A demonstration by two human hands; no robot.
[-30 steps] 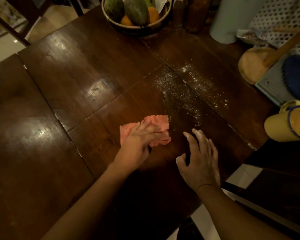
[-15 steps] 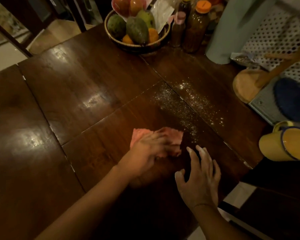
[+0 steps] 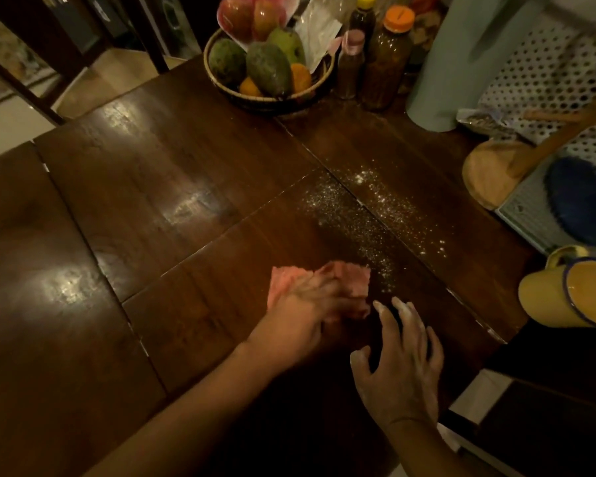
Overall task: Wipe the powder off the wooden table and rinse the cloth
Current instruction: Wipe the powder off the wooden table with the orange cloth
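A pink cloth lies flat on the dark wooden table, pressed down by my left hand with fingers spread over it. White powder is scattered in a band just beyond and to the right of the cloth, across a seam between table panels. My right hand rests on the table beside the cloth, fingers apart, holding nothing, with powder on its fingertips.
A basket of fruit and several bottles stand at the back. A pale cylinder, a wooden board, a blue round thing and a yellow enamel mug crowd the right side. The table edge runs close to my right hand.
My left hand has slid the cloth to the right, up to the near end of the powder. The view has tilted up, showing more of the table's back.
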